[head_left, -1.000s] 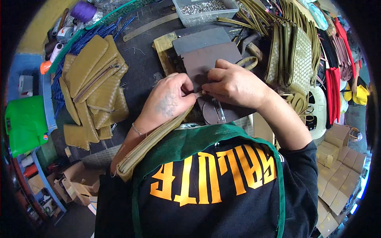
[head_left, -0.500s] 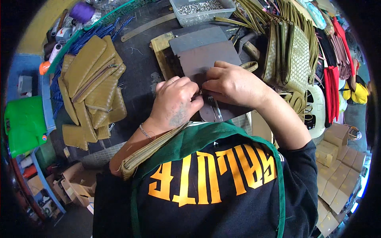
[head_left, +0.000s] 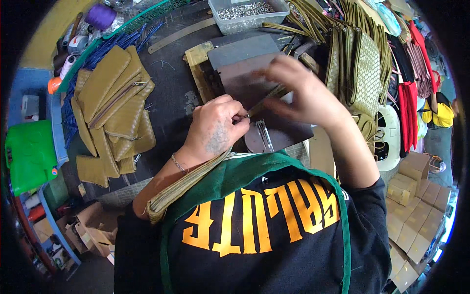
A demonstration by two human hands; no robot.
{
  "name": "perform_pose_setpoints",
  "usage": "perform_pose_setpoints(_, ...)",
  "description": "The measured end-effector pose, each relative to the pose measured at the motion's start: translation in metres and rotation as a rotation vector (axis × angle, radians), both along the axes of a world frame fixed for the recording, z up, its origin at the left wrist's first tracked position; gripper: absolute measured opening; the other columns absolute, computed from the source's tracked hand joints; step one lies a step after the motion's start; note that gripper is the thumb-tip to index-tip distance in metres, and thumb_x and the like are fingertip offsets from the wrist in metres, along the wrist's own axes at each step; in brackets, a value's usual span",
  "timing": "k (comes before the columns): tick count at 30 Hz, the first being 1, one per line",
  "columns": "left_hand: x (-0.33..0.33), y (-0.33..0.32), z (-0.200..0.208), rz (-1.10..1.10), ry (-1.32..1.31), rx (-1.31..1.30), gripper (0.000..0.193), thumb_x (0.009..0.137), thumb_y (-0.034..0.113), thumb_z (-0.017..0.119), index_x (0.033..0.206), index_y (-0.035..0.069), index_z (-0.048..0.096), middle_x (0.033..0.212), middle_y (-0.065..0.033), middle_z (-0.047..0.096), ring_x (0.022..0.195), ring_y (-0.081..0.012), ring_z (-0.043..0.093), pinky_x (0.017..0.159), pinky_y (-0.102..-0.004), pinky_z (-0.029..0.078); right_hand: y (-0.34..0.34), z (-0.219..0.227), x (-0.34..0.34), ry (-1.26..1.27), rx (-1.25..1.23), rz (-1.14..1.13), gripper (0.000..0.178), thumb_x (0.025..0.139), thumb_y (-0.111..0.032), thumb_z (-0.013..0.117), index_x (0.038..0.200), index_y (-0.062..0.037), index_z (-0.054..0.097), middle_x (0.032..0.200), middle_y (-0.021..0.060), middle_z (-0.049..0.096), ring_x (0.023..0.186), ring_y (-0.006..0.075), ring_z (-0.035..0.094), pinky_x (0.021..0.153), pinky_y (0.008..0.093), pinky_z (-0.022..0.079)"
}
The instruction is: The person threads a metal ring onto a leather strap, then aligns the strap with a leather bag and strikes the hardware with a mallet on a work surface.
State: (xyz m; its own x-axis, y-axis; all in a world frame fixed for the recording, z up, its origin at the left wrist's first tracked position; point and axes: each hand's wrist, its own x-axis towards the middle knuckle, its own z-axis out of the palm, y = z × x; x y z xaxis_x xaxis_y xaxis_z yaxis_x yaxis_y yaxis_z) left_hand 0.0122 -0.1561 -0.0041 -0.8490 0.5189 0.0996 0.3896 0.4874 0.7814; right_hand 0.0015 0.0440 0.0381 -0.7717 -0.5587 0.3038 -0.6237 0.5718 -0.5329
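Note:
My left hand is closed, thumb and forefinger pinching the end of a narrow olive strap, where a small metal bit glints. From there the strap slants up toward my right hand, which is blurred by motion, with its thumb and fingers apart. Under my left wrist lies an olive zippered pouch, resting along the forearm against my apron. Beneath both hands is a dark brown flat board. Slim shiny metal pieces lie on its near part.
Olive woven pouches are piled at left. A clear tub of small metal parts stands at the back, near a metal ruler. More pouches and many olive straps sit at right. Cardboard boxes are stacked lower right.
My right hand has lifted away from the left fingertips, up and to the right, its fingers spreading. The strap between the hands has come into view. My left hand keeps its pinch.

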Motion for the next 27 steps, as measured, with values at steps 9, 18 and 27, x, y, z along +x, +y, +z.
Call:
perform_pose_setpoints(9, 0.003, 0.002, 0.000, 0.025, -0.021, 0.050, 0.008, 0.067, 0.002, 0.066, 0.071, -0.003, 0.061, 0.069, -0.0081, 0.056, 0.058, -0.0132, 0.056, 0.053, -0.0238, 0.046, -0.004, -0.047, 0.061, 0.011, -0.517, -0.416, 0.044, 0.065, 0.008, 0.064, 0.105, -0.0020, 0.049, 0.093, 0.0102, 0.058, 0.086, 0.0247, 0.055, 0.078, 0.0330, 0.044)
perform_pose_setpoints(18, 0.004, 0.000, -0.002, 0.047, -0.042, 0.055, 0.009, 0.067, 0.002, 0.067, 0.073, -0.002, 0.061, 0.069, -0.0066, 0.054, 0.060, -0.0114, 0.055, 0.055, -0.0226, 0.045, 0.001, -0.033, 0.065, -0.004, -0.186, -0.254, 0.050, 0.068, -0.011, 0.069, 0.113, -0.0051, 0.049, 0.086, 0.0116, 0.057, 0.073, 0.0256, 0.056, 0.066, 0.0329, 0.046)
perform_pose_setpoints(27, -0.001, 0.001, 0.006, 0.032, -0.099, 0.038, 0.015, 0.063, 0.008, 0.064, 0.073, -0.002, 0.060, 0.071, -0.0147, 0.055, 0.068, -0.0289, 0.058, 0.063, -0.0352, 0.046, -0.030, -0.036, 0.033, -0.021, -0.384, -0.283, 0.037, 0.069, -0.015, 0.070, 0.101, -0.0053, 0.055, 0.075, 0.0097, 0.058, 0.073, 0.0234, 0.059, 0.064, 0.0301, 0.047)
